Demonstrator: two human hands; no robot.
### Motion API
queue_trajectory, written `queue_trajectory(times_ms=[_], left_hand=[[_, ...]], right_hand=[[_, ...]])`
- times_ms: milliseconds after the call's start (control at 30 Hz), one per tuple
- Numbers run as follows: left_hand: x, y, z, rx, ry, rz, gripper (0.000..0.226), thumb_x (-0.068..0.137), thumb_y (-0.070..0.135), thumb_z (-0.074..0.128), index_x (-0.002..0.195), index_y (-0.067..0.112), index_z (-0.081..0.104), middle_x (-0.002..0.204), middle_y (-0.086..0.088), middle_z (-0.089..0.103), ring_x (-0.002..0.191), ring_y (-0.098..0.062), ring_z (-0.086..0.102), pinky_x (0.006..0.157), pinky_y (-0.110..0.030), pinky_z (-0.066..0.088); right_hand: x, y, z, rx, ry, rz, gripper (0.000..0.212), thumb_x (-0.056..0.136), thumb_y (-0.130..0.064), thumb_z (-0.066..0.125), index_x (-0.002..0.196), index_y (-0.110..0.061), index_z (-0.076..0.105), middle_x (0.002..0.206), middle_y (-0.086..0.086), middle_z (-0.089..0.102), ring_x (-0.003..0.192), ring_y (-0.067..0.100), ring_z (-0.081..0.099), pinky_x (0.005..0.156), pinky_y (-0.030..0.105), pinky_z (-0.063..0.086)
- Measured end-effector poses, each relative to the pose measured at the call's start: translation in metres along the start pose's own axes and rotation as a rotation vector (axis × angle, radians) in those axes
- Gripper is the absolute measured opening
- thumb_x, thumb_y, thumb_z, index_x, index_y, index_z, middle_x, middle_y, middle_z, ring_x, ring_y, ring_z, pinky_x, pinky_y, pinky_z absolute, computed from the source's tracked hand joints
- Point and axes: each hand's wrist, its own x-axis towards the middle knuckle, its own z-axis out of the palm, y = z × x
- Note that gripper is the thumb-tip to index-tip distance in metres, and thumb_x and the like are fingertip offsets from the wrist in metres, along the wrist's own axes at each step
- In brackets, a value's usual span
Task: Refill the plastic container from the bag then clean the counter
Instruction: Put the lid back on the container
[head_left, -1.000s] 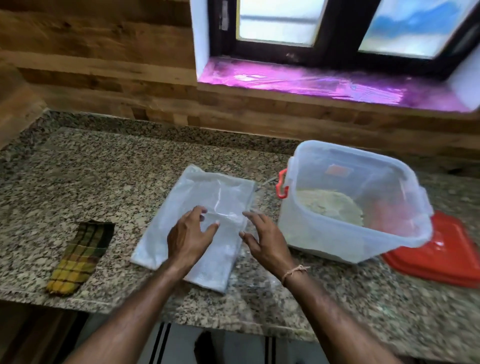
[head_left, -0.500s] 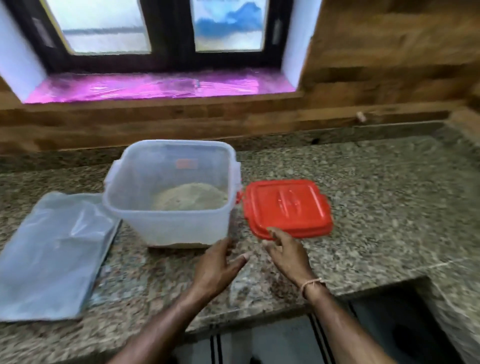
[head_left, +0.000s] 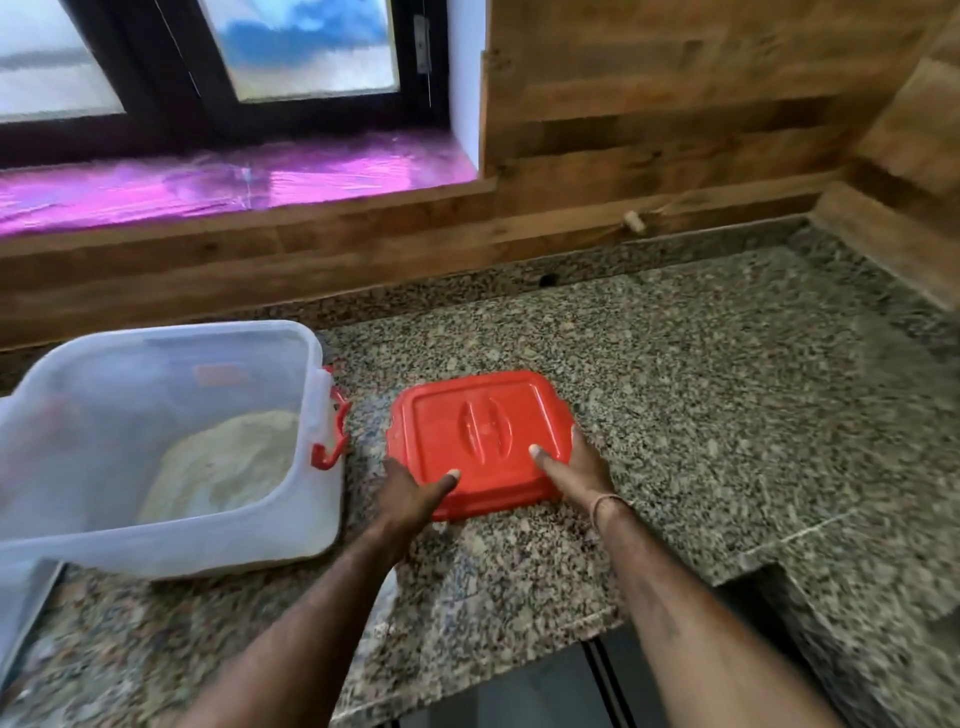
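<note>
A clear plastic container (head_left: 306, 519) with red side clips stands open at the left of the granite counter (head_left: 727, 389), with a mound of pale flour (head_left: 223, 462) inside. Its red lid (head_left: 478, 415) lies flat to the right of it. My left hand (head_left: 410, 499) grips the lid's near left corner, thumb on top. My right hand (head_left: 576, 467) grips the near right edge, thumb on top and fingers along the side. A corner of the flattened clear bag (head_left: 21, 608) shows at the far left edge.
A wooden wall (head_left: 675, 130) backs the counter, and a window sill covered in pink film (head_left: 234, 182) runs behind the container. The counter has a stepped cut-out at the front right (head_left: 769, 566), with dark floor below.
My view swung right from the bag to the lid. Both hands left the flattened bag, crossed in front of the container and closed on the lid's near edge.
</note>
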Motion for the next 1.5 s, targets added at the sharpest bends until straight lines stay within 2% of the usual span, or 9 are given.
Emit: queue_trajectory(times_ms=[133,300,433,567,733,967,1133,1267,1500], left_hand=[[0.052,-0.052,0.010,-0.163,-0.001,-0.105,0.130,0.042,0.081,0.084,0.145,0.019,0.035,0.132,-0.013,0.060,0.109,-0.037,0.067,0.079,-0.052,0.062],[-0.017,0.018,0.006,-0.082,0.096,0.008,0.073,0.076,0.058,0.079,0.123,0.019,0.040,0.126,-0.011,0.044,0.102,-0.034,0.065,0.055,-0.042,0.063],[-0.049,0.078,-0.014,0.126,0.207,0.326,0.076,0.074,0.063,0.070,0.122,0.015,0.037,0.121,-0.007,0.046,0.106,-0.026,0.057,0.082,-0.043,0.055],[-0.066,0.127,-0.056,0.264,0.267,0.478,0.099,0.082,0.060,0.061,0.158,0.013,0.020,0.150,-0.013,0.045,0.134,-0.033,0.048,0.109,-0.046,0.041],[-0.082,0.150,-0.142,0.249,0.420,0.448,0.072,0.086,0.052,0.071,0.144,0.019,0.044,0.126,-0.010,0.067,0.115,-0.035,0.063,0.086,-0.034,0.043],[-0.094,0.092,-0.284,-0.008,0.608,0.344,0.086,0.068,0.068,0.072,0.139,0.025,0.055,0.124,-0.006,0.069,0.108,-0.027,0.067,0.098,-0.046,0.053],[-0.094,0.041,-0.344,-0.112,0.582,0.282,0.077,0.074,0.063,0.078,0.134,0.020,0.060,0.113,-0.003,0.070,0.100,-0.025,0.069,0.092,-0.041,0.056],[-0.083,0.016,-0.358,-0.121,0.497,0.265,0.062,0.078,0.058,0.078,0.125,0.019,0.066,0.106,0.000,0.074,0.097,-0.022,0.071,0.088,-0.039,0.057],[-0.076,0.014,-0.359,-0.070,0.433,0.288,0.077,0.069,0.070,0.066,0.129,0.020,0.062,0.112,-0.005,0.073,0.100,-0.028,0.070,0.091,-0.046,0.057]], right_hand=[[0.004,0.007,-0.001,0.056,0.093,0.057,0.115,0.052,-0.095,0.054,0.142,-0.026,0.041,0.128,0.011,0.050,0.105,0.032,0.065,0.081,0.049,0.062],[-0.011,0.019,-0.010,0.381,0.141,0.127,0.095,0.060,-0.089,0.061,0.119,-0.014,0.060,0.107,0.018,0.067,0.080,0.031,0.076,0.060,0.045,0.064],[-0.030,0.005,-0.026,0.632,0.109,0.093,0.065,0.079,-0.054,0.076,0.116,-0.002,0.065,0.098,0.015,0.077,0.081,0.028,0.079,0.068,0.049,0.065],[-0.049,-0.050,-0.035,0.717,0.075,-0.044,0.070,0.083,-0.047,0.076,0.140,-0.018,0.046,0.117,0.014,0.069,0.096,0.034,0.074,0.072,0.059,0.062],[-0.079,-0.134,-0.019,0.673,0.101,-0.226,0.057,0.084,-0.051,0.073,0.132,-0.029,0.052,0.113,0.009,0.070,0.094,0.029,0.073,0.075,0.051,0.064],[-0.140,-0.238,0.081,0.541,0.170,-0.438,0.052,0.078,-0.045,0.077,0.115,-0.024,0.047,0.119,0.008,0.066,0.103,0.025,0.067,0.095,0.046,0.056],[-0.173,-0.268,0.143,0.355,0.157,-0.479,0.070,0.089,-0.043,0.068,0.145,-0.014,0.038,0.126,0.008,0.064,0.106,0.027,0.067,0.090,0.039,0.057],[-0.183,-0.272,0.161,0.274,0.241,-0.435,0.070,0.091,-0.043,0.065,0.149,-0.014,0.038,0.127,0.011,0.067,0.104,0.028,0.068,0.089,0.041,0.059],[-0.192,-0.268,0.163,0.264,0.294,-0.352,0.071,0.092,-0.042,0.062,0.152,-0.015,0.038,0.129,0.011,0.067,0.099,0.024,0.068,0.078,0.032,0.059]])
